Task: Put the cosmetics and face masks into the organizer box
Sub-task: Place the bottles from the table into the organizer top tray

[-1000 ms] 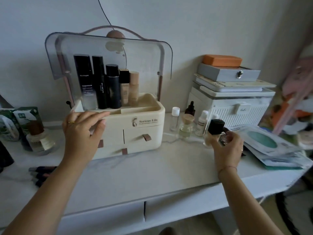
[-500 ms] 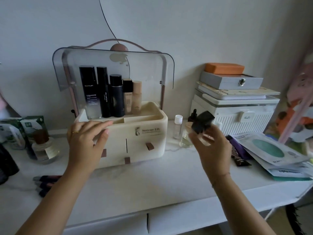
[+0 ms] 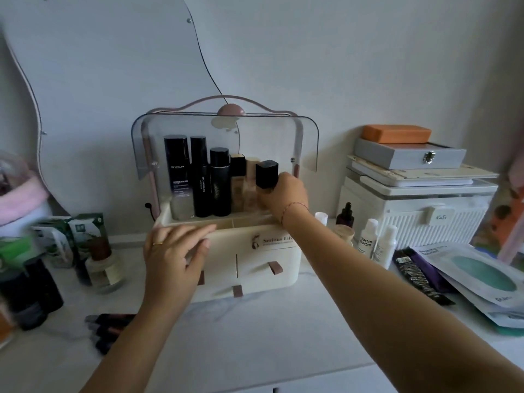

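The cream organizer box point(image 3: 266, 268) stands mid-table with its clear lid point(image 3: 224, 137) raised. Several bottles stand in its top tray, among them three tall black ones point(image 3: 201, 180). My right hand point(image 3: 285, 194) is inside the tray, shut on a black-capped bottle point(image 3: 266, 174) held upright beside two beige bottles point(image 3: 241, 182). My left hand point(image 3: 175, 248) rests flat on the box's front left rim, fingers spread. Face masks point(image 3: 482, 276) lie in a pile at the right. Small bottles point(image 3: 368, 239) stand between the box and a white case.
A white ribbed case point(image 3: 411, 219) with a grey box point(image 3: 408, 154) and an orange block point(image 3: 397, 133) on top stands at the right. A dark sachet point(image 3: 419, 273) lies by the masks. Jars and green packets point(image 3: 85, 245) crowd the left; dark lipsticks point(image 3: 110, 330) lie near the front.
My right hand has carried the black-capped bottle from the table's right side leftward and up into the organizer's top tray. My left hand has stayed on the box.
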Tool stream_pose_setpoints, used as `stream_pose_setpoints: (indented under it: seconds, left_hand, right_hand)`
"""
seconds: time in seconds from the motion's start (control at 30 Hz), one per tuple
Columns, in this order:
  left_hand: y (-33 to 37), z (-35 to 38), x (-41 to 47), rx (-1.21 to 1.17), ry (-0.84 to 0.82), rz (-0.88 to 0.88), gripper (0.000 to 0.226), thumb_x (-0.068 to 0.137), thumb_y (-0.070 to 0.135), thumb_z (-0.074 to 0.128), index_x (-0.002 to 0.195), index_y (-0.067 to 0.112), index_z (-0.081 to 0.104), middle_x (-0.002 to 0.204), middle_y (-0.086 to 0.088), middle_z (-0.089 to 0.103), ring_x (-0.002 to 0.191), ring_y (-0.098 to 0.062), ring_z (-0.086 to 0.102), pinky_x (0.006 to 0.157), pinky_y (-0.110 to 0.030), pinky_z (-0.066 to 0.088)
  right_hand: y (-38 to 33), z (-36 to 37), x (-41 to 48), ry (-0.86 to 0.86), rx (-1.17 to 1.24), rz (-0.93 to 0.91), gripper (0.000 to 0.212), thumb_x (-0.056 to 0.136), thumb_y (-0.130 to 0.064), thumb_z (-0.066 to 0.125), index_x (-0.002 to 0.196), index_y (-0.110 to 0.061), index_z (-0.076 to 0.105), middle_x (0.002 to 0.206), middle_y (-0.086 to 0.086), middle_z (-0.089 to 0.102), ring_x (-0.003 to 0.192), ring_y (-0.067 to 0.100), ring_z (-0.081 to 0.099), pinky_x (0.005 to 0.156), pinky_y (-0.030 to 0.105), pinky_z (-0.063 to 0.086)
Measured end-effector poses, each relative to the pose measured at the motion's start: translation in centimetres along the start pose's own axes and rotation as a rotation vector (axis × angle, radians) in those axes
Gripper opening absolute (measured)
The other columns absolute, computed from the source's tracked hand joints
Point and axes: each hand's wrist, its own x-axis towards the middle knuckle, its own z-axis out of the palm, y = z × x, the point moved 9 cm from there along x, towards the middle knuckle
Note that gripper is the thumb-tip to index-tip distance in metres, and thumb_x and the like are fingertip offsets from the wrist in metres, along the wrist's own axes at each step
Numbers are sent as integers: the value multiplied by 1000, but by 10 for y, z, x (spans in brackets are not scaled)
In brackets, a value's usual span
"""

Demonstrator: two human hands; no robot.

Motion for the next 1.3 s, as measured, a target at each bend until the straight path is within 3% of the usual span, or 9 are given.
stream_pose_setpoints:
  seconds: [0.2,0.27,0.37,0.6,0.77,0.87,1.0,1.17,1.3]
  left_hand:
    - [6,-4,14,27,-29,-44,13,87,23,63,95,21,74,95,8,72,90,-16,60,108,-49,31]
    - [13,0,24,28,-88,-47,13,87,23,62,92,20,74,92,8,72,84,-10,56,111,-35,30]
    - [16,20,38,-10,-244,-156,26,90,34,57,113,26,68,112,11,68,94,-1,54,77,-3,28]
    - [16,76,79,-59,-447,-316,35,86,36,62,114,16,66,114,-2,67,103,-20,61,91,-38,49]
    - [16,98,93,-3,-463,-362,28,79,42,69,81,14,73,79,-2,70,78,-21,65,73,-34,54]
    - [18,108,99,26,-489,-398,36,80,40,69,67,7,68,62,-4,60,65,-24,61,57,-28,42]
    - [18,121,105,55,-484,-457,37,80,39,69,77,3,64,85,-16,68,83,-33,66,61,-31,43]
    - [19,136,108,101,-482,-480,39,82,40,67,89,1,67,90,-15,68,83,-31,66,60,-32,44]
    - [15,140,111,168,-433,-502,33,86,40,63,94,8,64,90,-10,66,78,-28,63,53,-31,39]
  right_hand:
    - [1,13,10,-12,-229,18,16,87,-20,61,96,-7,57,90,10,64,79,26,60,61,27,42]
    - [1,14,11,-24,-249,22,24,87,-19,63,106,-6,57,101,10,65,81,24,60,62,27,42]
    - [0,13,6,-48,-244,6,25,87,-23,63,103,-5,56,95,10,62,83,26,59,63,28,41]
    - [14,-19,-22,143,-79,-94,20,89,-18,54,107,-13,61,100,5,67,90,26,60,68,28,44]
    - [48,-33,-19,175,171,-18,20,79,-35,69,91,-19,64,88,-3,66,86,18,61,77,38,54]
    - [63,-24,-5,123,245,39,31,73,-39,75,89,-20,55,80,-8,58,75,12,57,61,26,47]
    - [77,-5,14,-13,265,104,47,68,-46,78,94,-18,51,82,-7,54,79,12,54,59,21,41]
    - [77,10,31,-151,239,136,59,63,-56,76,89,-4,65,78,7,66,74,22,63,77,42,56]
    - [73,13,35,-174,195,142,54,65,-59,73,74,-8,58,66,5,57,63,19,52,62,34,48]
